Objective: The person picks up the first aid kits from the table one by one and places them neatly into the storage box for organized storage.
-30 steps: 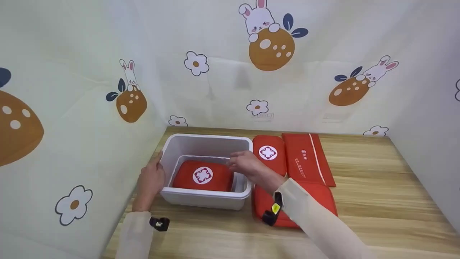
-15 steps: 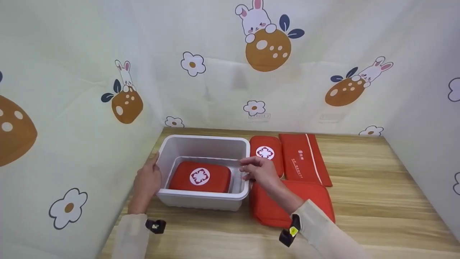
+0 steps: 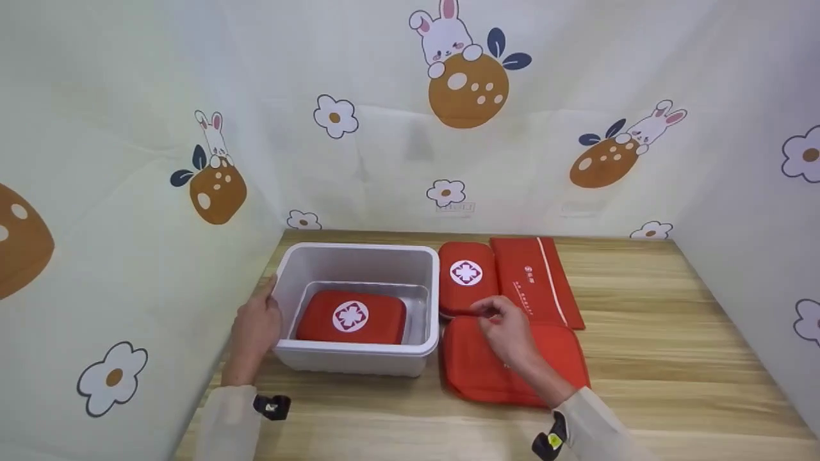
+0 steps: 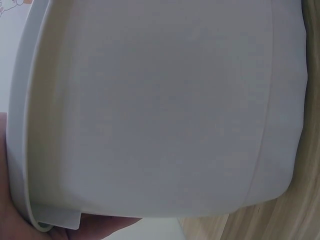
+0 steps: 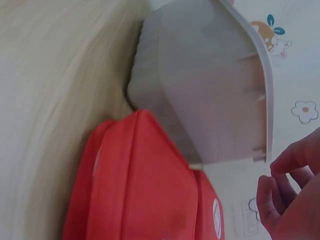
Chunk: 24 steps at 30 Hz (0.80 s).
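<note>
My left hand (image 3: pixel 256 323) grips the left rim of a light grey plastic bin (image 3: pixel 355 360). In the left wrist view, thumb and fingers wrap the corner of the bin (image 4: pixel 165 110). Inside the bin lies a red first-aid case (image 3: pixel 384 314) with a white round emblem. Over a large red case (image 3: pixel 464 358) hovers my right hand (image 3: pixel 512 336), fingers loosely bent, nothing held. The right wrist view has this hand (image 5: pixel 295 185) above the red case (image 5: pixel 155 185), near the bin's rim. Part of the large case is hidden under the hand and forearm.
Right of the bin is a smaller red first-aid case (image 3: pixel 466 288) with an emblem. Beside it lies a flat red pouch (image 3: pixel 535 282) with a white stripe. All rest on a wood-grain table (image 3: pixel 653 358), enclosed by pale printed curtains (image 3: pixel 365 57).
The right hand has drawn back from inside the bin, over its right rim, to above the large red case. The left hand stays on the bin. The view has turned slightly right.
</note>
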### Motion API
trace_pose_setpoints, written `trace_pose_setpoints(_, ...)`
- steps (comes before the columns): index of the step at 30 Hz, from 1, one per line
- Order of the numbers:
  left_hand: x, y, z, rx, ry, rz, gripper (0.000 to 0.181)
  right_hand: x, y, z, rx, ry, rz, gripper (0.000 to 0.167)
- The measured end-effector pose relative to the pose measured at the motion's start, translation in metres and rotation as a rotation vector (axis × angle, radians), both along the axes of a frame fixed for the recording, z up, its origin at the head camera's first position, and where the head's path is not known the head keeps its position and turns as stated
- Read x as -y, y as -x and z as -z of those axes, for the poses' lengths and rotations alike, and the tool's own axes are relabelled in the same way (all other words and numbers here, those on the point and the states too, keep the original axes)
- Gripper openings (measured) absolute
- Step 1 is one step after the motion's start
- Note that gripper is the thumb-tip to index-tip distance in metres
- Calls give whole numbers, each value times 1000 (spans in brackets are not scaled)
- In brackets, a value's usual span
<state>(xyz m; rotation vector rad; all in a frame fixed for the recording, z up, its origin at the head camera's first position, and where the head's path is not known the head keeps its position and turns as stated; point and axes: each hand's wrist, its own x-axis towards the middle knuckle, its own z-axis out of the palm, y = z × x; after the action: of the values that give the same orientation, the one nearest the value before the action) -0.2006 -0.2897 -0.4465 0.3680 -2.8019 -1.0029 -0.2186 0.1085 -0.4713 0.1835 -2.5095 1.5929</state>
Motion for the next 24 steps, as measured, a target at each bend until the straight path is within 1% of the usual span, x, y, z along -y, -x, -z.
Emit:
trace_pose_setpoints(3, 1, 1, 0, -8, 7, -3, 53, -14, -4, 4, 4, -39, 9, 26)
trace_pose_setpoints(6, 1, 1, 0, 6, 1, -3, 53, -28, -8, 7, 14, -84, 28, 27)
trace_pose_setpoints(9, 0, 1, 1, 15, -5, -2, 53, -42, -10, 9, -3, -156, 57, 28)
trace_pose_setpoints(12, 0, 1, 2, 33, -17, -1, 53, -55, -12, 12, 9, -237, 98, 29)
trace_pose_setpoints(15, -1, 1, 2, 43, -23, 0, 53, -69, -15, 16, 62, -292, 146, 32)
trace_pose_setpoints(19, -1, 0, 1, 42, -19, 0, 53, -86, -19, 24, 143, -328, 204, 38)
trace_pose_setpoints(24, 0, 0, -1, 39, -20, -2, 53, -102, -23, 35, 203, -353, 225, 47)
